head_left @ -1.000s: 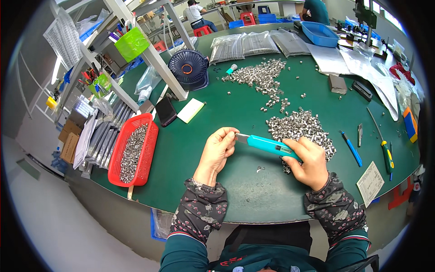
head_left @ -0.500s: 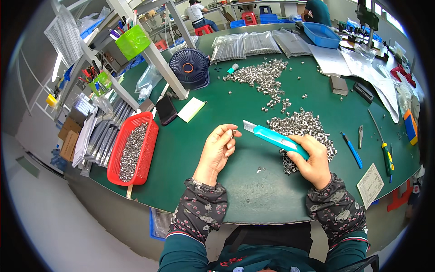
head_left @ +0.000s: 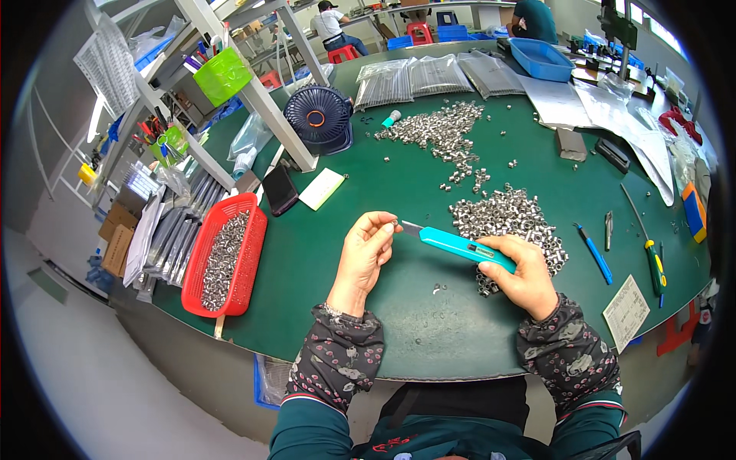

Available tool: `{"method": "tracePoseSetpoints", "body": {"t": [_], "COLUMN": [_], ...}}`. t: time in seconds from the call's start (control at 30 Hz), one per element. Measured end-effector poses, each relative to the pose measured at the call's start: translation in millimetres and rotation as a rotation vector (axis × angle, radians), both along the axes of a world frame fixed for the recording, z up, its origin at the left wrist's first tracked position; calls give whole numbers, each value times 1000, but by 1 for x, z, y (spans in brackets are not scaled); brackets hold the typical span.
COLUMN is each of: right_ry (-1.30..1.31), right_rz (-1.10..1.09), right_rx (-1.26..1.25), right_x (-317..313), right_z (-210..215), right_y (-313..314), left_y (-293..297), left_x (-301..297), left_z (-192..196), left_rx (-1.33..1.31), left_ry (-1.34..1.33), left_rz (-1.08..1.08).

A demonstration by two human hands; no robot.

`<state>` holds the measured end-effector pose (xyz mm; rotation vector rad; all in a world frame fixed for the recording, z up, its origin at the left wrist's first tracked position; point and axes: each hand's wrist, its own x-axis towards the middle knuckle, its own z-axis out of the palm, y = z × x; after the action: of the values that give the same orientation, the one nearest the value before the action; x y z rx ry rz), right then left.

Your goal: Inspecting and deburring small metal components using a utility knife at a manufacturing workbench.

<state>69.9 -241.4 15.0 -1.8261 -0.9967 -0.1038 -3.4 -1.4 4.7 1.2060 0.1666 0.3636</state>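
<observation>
The table [head_left: 429,337] bears a basket [head_left: 245,280] at left, with rings [head_left: 224,262] in it; beyond it lie a phone [head_left: 280,190] and, right of that, a notepad [head_left: 321,189]. Bags [head_left: 439,75] lie behind the far ring pile [head_left: 442,132]. The near ring pile [head_left: 504,218] sits left of the screwdriver [head_left: 656,264].

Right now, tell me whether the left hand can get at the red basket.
Probably yes: only green tabletop shows between the left hand and the open-topped red basket, though that hand pinches a small metal piece.
</observation>
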Motion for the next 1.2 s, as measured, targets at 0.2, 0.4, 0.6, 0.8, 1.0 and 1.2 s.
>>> {"method": "tracePoseSetpoints", "body": {"t": [0.2, 0.4, 0.6, 0.8, 1.0, 1.2], "right_ry": [76, 127, -229, -328, -215, -142], "right_rz": [42, 73, -103, -200, -129, -88], "right_rx": [-2, 3, -95, 93, 64, 35], "right_x": [1, 4, -10, -6, -4, -4], "right_z": [-2, -5, 5, 6, 1, 2], "right_y": [-1, -2, -1, 0, 1, 0], "left_y": [-2, 0, 0, 1, 2, 3], "left_x": [-1, -1, -2, -1, 0, 1], "left_z": [2, -2, 0, -5, -5, -4], "left_rx": [8, 59, 75, -131, -221, -183], "left_ry": [-19, -35, 30, 12, -14, -42], "left_rz": [-16, -55, -56, -65, -128, -103]}}
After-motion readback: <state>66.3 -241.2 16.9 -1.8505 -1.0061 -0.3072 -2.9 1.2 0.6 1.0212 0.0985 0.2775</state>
